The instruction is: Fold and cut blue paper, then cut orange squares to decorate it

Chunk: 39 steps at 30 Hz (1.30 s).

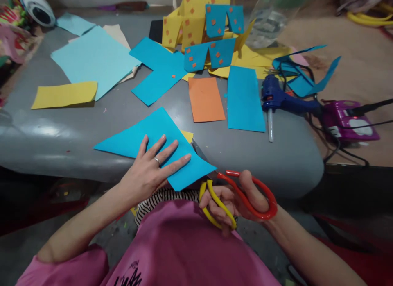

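There is one pair of scissors (272, 205), one glue gun (278, 97) and one orange paper rectangle (206, 100).

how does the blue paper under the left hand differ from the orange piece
The blue paper is angular with long pointed corners; the orange piece is roughly rectangular. The blue paper looks larger than the orange piece. The left hand rests on the blue paper, while no hand touches the orange piece. Both look plain.

Your angular blue paper (162, 126) lies before you — your scissors (225, 178), handles red and yellow and spread apart, meet its right corner.
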Motion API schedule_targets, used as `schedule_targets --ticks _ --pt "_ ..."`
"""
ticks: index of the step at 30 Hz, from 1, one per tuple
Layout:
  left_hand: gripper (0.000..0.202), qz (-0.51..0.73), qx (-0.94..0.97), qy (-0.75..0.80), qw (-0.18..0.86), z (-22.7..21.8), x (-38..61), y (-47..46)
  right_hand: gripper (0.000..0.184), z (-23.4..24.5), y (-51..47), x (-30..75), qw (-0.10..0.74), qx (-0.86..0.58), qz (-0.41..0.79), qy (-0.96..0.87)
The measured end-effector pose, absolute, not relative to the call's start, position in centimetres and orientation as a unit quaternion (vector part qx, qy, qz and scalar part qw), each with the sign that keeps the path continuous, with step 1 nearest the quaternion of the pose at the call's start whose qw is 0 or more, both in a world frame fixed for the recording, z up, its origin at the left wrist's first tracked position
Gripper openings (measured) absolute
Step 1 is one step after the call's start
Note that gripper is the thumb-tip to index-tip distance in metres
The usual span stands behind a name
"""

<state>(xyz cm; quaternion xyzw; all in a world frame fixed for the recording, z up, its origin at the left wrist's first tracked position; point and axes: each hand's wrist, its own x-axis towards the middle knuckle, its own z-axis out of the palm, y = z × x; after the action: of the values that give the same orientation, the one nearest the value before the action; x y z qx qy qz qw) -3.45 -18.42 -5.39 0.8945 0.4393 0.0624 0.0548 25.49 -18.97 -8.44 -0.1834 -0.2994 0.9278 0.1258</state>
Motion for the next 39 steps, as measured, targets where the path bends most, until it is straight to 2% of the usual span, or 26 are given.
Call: schedule_targets --ticks 3,6,8,10,14,23,28,39 --pt "0.061 0.055 0.898 0.431 0.07 -4.6 -3.7 -18.8 0.108 -9.0 -19.1 25.6 0.125 -0.184 0.93 -0.291" --pt "0.088 0.086 0.89 0.428 0.13 -3.2 -4.2 -18.0 0.107 -9.2 -19.1 25.5 0.127 -0.179 0.93 -0.294" --pt "0.094 0.115 0.871 0.453 0.152 -2.6 -4.4 -17.0 0.104 -9.3 -19.0 25.5 0.131 -0.175 0.928 -0.301" --pt "0.094 0.103 0.844 0.508 0.135 -2.8 -4.2 -16.0 0.102 -9.3 -19.1 25.4 0.134 -0.167 0.927 -0.309" --pt "0.113 0.043 0.811 0.578 0.082 -4.6 -3.2 -15.7 0.099 -9.3 -19.2 25.4 0.138 -0.167 0.922 -0.32" --pt "0.114 0.038 0.798 0.599 0.054 -5.7 -2.4 -17.3 0.099 -9.0 -18.0 25.9 0.106 -0.168 0.93 -0.311" --pt "0.112 0.054 0.802 0.592 0.053 -6.1 -2.5 -17.0 0.104 -8.2 -18.3 26.4 0.127 -0.187 0.915 -0.334" --pt "0.11 0.063 0.803 0.59 0.048 -6.5 -2.4 -17.2 0.095 -8.1 -16.6 25.5 0.105 -0.188 0.904 -0.369"
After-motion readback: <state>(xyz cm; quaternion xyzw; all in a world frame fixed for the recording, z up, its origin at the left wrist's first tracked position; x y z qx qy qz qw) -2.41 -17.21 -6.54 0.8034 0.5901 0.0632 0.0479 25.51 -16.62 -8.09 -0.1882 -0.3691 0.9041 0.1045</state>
